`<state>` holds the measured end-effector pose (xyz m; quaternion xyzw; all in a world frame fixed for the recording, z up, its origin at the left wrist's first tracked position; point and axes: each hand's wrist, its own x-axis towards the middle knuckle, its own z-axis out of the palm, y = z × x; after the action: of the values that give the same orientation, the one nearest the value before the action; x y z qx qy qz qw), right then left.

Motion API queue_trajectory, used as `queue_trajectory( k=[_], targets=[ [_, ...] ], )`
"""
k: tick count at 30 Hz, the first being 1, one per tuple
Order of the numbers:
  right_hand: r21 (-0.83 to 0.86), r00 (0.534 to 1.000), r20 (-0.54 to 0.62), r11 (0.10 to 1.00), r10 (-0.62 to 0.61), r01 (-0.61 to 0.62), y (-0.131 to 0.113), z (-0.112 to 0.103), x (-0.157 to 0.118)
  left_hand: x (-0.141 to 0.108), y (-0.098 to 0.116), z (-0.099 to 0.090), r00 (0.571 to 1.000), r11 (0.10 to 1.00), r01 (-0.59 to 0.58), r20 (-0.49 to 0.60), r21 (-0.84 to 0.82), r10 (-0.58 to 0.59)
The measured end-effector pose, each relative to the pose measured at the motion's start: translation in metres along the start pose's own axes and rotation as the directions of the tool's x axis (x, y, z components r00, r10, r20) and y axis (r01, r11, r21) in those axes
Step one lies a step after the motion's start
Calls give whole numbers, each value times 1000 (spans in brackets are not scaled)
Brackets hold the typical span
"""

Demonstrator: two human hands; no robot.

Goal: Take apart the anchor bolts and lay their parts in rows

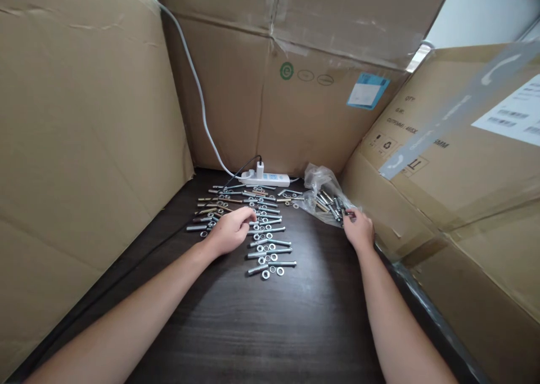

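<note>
Taken-apart expansion bolts (270, 253), each a long bolt with a sleeve, a nut and washers, lie in rows on the dark table. Over the left part of these rows is my left hand (231, 226), its fingers curled and pressed together; whatever they hold is hidden. Further right, my right hand (358, 226) reaches to the mouth of a clear plastic bag (319, 177). Its thumb and fingers pinch at the end of a bolt among several silver and brass-coloured bolts (331, 203) in the bag.
Behind the rows stands a white power strip (270, 179) with a plugged-in charger (260, 167). A white cable (198, 86) hangs down to it, and a black cable (160, 243) crosses the table at left. Cardboard walls (228, 91) enclose the dark wooden table (270, 328).
</note>
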<state>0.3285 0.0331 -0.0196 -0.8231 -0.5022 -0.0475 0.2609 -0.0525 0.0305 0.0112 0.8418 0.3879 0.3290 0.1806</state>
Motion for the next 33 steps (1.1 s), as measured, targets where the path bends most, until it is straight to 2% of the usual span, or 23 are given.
queue_trajectory(
  k=[4,8,12,17,22,26,30,33],
  targets=[
    [-27,994,94,998,54,-52,9,-4,2,2,4,-2,998,997,-29,-46,76,33],
    [-45,983,159,996,89,-82,13,-7,3,3,10,-6,980,984,-88,-164,154,113],
    [-52,980,157,992,125,-118,10,-9,2,1,15,-10,956,977,-127,-242,171,167],
    [-26,979,123,986,165,-163,3,-8,0,0,16,-10,957,977,-138,-231,163,174],
    [83,980,53,977,192,-196,7,-6,1,0,14,-9,961,979,-151,-210,139,178],
    [265,971,-94,946,219,-188,12,-6,-2,0,13,-8,963,979,-154,-201,132,179],
    [484,958,-193,870,213,-96,10,-4,-3,0,11,-7,961,980,-166,-205,111,186],
    [588,950,-249,809,191,-8,7,-4,-3,0,11,-7,959,978,-177,-205,107,196]
  ],
)
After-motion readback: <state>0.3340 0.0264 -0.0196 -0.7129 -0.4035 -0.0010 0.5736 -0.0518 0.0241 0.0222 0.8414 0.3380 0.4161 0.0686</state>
